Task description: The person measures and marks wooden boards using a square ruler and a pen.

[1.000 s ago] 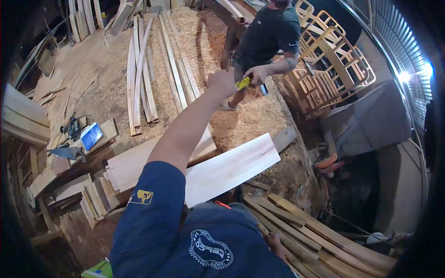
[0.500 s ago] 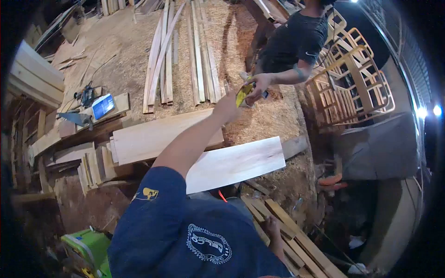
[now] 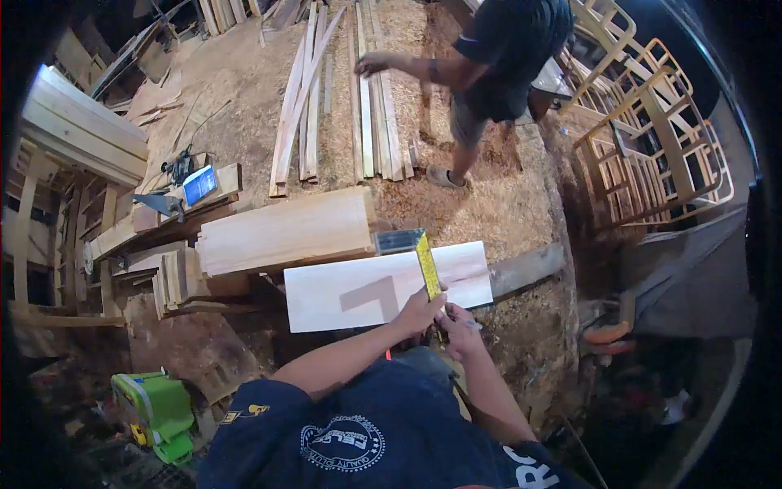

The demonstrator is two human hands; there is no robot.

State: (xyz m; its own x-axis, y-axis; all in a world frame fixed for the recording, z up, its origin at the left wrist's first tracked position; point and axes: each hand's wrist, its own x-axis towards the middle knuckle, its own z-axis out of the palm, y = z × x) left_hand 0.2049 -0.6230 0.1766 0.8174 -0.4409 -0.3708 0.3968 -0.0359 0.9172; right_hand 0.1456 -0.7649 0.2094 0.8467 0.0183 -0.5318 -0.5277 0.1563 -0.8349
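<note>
The earthen-looking floor is being covered by loose, flaky sawdust. On a long, smooth, pale wooden board, an angular shadow is being cast. Above that board, an L-shaped square, with a yellow marked arm and a flat grey one, is being held out ahead of the hands. Its yellow arm's near end is being gripped by the left hand, fingers closed. By the curled right hand, just beside, a slim pale item, too small to identify, is being pinched.
</note>
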